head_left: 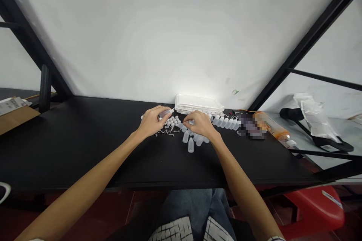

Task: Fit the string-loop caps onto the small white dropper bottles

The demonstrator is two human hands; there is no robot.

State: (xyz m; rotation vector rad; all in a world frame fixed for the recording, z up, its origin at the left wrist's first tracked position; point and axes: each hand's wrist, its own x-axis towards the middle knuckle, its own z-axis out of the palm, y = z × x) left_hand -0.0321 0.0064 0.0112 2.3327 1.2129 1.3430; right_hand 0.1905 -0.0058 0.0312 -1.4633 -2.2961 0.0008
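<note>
My left hand (152,122) is closed around a small translucent plastic bottle (165,113), which lies tilted with its white top pointing right. To the right, my right hand (198,123) holds thumb and fingertips together in a pinch; whatever is between them is too small to make out. Loose translucent bottles (190,145) lie and stand below and under that hand, which partly covers them. Between the hands is a heap of small white caps (173,121), with thin white strings or tubes (166,132) spread in front of it.
Behind the hands lies a stack of white flat sheets or packets (198,102). A row of bottles (226,122) runs right toward a blurred dark item (253,128) and an orange-labelled bottle (275,130). Black frame posts flank the black table (85,135); a cardboard box (19,118) sits far left.
</note>
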